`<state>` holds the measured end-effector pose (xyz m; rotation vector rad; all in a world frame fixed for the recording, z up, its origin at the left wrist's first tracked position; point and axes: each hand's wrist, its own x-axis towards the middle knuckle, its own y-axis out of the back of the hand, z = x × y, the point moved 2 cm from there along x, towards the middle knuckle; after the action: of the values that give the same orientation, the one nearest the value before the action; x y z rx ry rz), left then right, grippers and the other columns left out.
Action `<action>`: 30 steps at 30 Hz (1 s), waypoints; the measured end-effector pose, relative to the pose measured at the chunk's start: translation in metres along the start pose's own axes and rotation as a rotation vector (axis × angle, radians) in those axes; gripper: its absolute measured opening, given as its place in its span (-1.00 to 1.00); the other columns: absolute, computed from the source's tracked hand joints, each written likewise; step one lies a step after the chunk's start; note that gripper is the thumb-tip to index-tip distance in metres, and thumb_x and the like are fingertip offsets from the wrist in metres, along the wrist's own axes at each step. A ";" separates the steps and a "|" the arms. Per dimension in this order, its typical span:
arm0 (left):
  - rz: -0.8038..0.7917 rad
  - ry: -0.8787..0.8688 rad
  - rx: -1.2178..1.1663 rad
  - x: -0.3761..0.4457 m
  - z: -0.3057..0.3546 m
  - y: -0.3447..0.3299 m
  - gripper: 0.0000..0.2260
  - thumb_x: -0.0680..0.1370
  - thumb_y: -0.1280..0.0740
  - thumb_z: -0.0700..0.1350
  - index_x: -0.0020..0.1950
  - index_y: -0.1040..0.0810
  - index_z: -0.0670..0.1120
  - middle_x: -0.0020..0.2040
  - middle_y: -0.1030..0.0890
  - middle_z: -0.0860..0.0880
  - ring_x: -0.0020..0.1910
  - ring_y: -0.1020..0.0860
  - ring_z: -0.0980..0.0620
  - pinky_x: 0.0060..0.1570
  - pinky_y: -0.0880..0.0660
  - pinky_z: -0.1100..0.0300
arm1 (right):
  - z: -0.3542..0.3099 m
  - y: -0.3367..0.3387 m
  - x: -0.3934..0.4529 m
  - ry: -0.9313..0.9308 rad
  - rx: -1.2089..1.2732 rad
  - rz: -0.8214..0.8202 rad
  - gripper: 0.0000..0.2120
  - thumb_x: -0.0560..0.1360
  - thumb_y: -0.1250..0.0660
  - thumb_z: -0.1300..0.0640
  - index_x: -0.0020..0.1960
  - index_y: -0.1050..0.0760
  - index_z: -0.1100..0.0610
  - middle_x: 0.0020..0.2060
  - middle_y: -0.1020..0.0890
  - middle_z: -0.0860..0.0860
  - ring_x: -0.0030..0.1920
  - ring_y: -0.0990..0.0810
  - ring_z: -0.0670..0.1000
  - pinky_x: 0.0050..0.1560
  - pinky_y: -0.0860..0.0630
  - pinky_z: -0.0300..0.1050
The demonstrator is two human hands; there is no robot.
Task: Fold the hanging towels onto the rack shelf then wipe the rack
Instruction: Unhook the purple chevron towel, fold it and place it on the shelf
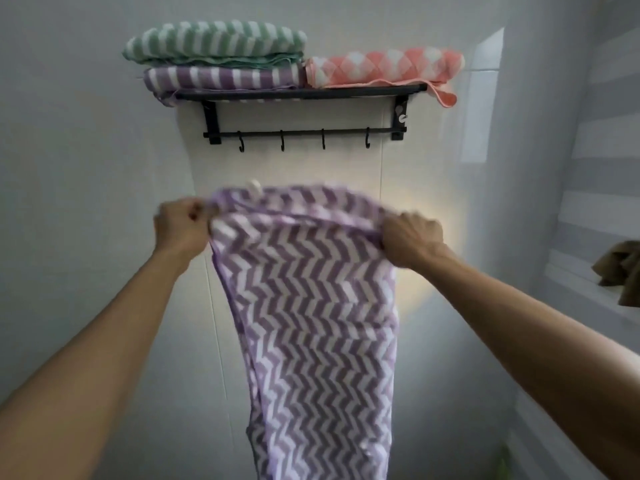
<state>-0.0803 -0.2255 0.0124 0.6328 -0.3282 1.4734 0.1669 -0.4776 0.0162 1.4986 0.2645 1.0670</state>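
across the middle of the frame both hands held a purple towel (pixel 311 306) by its top edge, the left hand (pixel 183 225) pinching the left corner and the right hand (pixel 410 237) gripping the right corner, fingers curled tight round the cloth. it hung doubled and long toward the bottom of the frame, below the rack (pixel 301 93). this looked like the folding step for the last towel: all four hooks (pixel 282 140) were bare, and the shelf at upper centre already carried a green towel (pixel 214 41) stacked on a second purple one (pixel 221 77), with a pink towel (pixel 384 67) beside them, one corner drooping over the right end. the next move probably called for halving the length once or twice, then lifting the bundle onto the pink towel. wiping had not begun. the towels were plush, with white chevron bands; the rack was thin black metal, straight bars on white tile. a brown cloth (pixel 620 268) lay crumpled at the right edge.
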 end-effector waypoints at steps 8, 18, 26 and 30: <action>0.129 0.201 -0.097 -0.002 -0.012 -0.008 -0.92 0.45 -0.51 -0.18 -0.07 -0.71 -0.09 -0.14 -0.69 -0.07 -0.21 -0.60 0.00 0.04 -0.65 0.03 | 0.014 0.014 0.007 -0.061 -0.015 0.135 -0.78 0.58 -0.20 0.27 0.17 -0.53 0.15 -0.06 -0.56 0.11 -0.04 -0.59 0.21 -0.14 -0.42 -0.03; 0.094 0.149 -0.012 0.010 0.001 -0.012 -0.96 0.50 -0.44 -0.20 -0.15 -0.67 -0.12 -0.17 -0.60 -0.07 -0.20 -0.51 0.01 -0.15 -0.45 0.18 | 0.020 0.031 0.017 -0.119 0.035 0.051 -0.75 0.49 -0.37 0.28 0.16 -0.51 0.19 0.06 -0.61 0.16 0.08 -0.61 0.26 -0.11 -0.42 0.00; 0.012 0.251 -0.093 0.010 -0.023 -0.015 -0.84 0.47 -0.47 -0.18 -0.32 -0.61 -0.08 -0.23 -0.60 -0.05 -0.22 -0.50 0.00 -0.08 -0.53 0.13 | 0.027 0.027 0.021 -0.155 0.194 0.011 -0.85 0.47 -0.40 0.23 -0.07 -0.42 0.17 -0.09 -0.55 0.13 -0.13 -0.50 0.20 -0.13 -0.43 -0.01; -0.004 0.282 -0.137 0.017 -0.036 -0.013 -0.87 0.46 -0.41 -0.08 -0.26 -0.66 -0.09 -0.16 -0.69 -0.12 -0.22 -0.57 -0.06 0.01 -0.64 -0.02 | 0.038 0.024 0.025 -0.143 0.438 -0.179 -0.72 0.37 -0.59 0.09 -0.04 -0.61 0.22 -0.21 -0.57 0.07 -0.24 -0.56 0.14 -0.22 -0.54 -0.03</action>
<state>-0.0727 -0.1907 -0.0095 0.3107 -0.2055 1.4995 0.1991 -0.4916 0.0544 1.8927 0.5468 0.7837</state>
